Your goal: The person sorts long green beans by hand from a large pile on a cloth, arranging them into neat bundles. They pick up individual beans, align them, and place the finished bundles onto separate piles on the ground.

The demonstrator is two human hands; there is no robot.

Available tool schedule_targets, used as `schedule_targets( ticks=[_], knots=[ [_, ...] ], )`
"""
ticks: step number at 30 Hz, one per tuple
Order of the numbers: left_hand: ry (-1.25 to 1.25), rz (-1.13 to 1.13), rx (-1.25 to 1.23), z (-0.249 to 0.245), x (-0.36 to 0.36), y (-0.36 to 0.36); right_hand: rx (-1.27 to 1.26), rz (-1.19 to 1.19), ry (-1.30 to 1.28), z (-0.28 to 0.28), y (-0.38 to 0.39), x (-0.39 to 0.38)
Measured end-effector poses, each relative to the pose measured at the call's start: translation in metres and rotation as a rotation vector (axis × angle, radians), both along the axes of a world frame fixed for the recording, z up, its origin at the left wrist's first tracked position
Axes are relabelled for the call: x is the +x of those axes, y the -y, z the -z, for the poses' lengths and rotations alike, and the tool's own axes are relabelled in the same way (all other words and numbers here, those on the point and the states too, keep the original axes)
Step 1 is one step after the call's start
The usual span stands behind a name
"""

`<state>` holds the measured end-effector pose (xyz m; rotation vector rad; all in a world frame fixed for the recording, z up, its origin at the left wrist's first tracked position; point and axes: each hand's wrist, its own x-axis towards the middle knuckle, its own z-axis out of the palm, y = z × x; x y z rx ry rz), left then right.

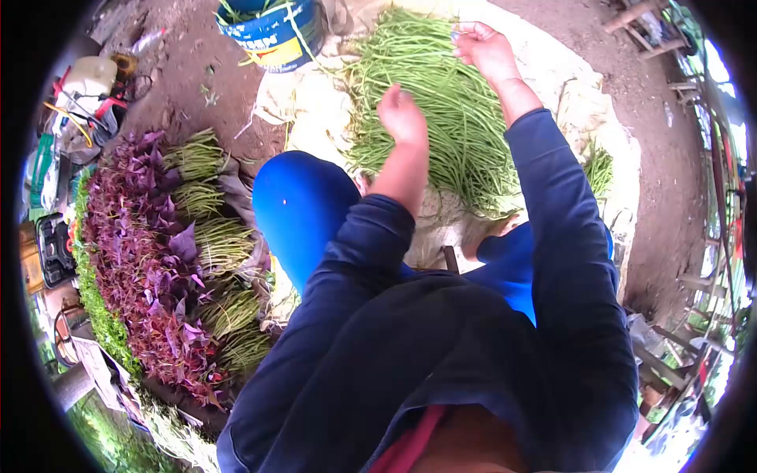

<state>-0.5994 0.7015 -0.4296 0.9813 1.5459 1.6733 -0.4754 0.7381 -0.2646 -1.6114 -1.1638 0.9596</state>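
A large heap of long green string beans [441,118] lies on a pale sack sheet [579,71] in front of me. Over the left part of the heap is my left hand [404,118], its fingers curled in and mostly turned out of sight. My right hand [485,54] is farther out, above the upper right part of the beans, with bent fingers drawn toward the thumb. Whatever either hand may hold is too small or hidden to make out. My two hands are apart from each other.
A blue bucket [272,35] holding some green stems stands at the upper left. Purple-leaved bundles [150,268] with green stems [225,244] line the left side. A smaller bunch of beans [599,169] lies at right. My bent knee [303,205] borders the sheet.
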Motion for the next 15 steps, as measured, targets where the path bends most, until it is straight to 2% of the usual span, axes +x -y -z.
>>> schedule_targets(
  ticks=[1,2,3,4,6,11,15],
  knots=[
    [-0.129,0.167,0.099,-0.047,-0.011,-0.009,0.028,0.009,0.005,-0.016,0.009,-0.003],
    [-0.026,0.477,0.204,-0.094,-0.024,-0.014,0.097,0.028,-0.133,-0.03,0.019,-0.008],
    [-0.016,0.68,0.217,-0.12,-0.027,-0.02,0.16,0.04,-0.274,-0.041,0.029,-0.014],
    [-0.213,0.778,0.15,-0.152,-0.036,-0.017,0.205,-0.005,-0.419,-0.055,0.039,-0.02],
    [-0.602,1.085,0.242,-0.206,-0.066,-0.018,0.224,-0.024,-0.391,-0.065,0.051,-0.019],
    [-0.736,0.999,0.316,-0.26,-0.109,-0.034,0.342,-0.093,-0.262,-0.089,0.042,-0.019],
    [-0.939,1.021,0.265,-0.26,-0.119,-0.021,0.281,-0.076,-0.252,-0.102,0.05,-0.033]
  ],
)
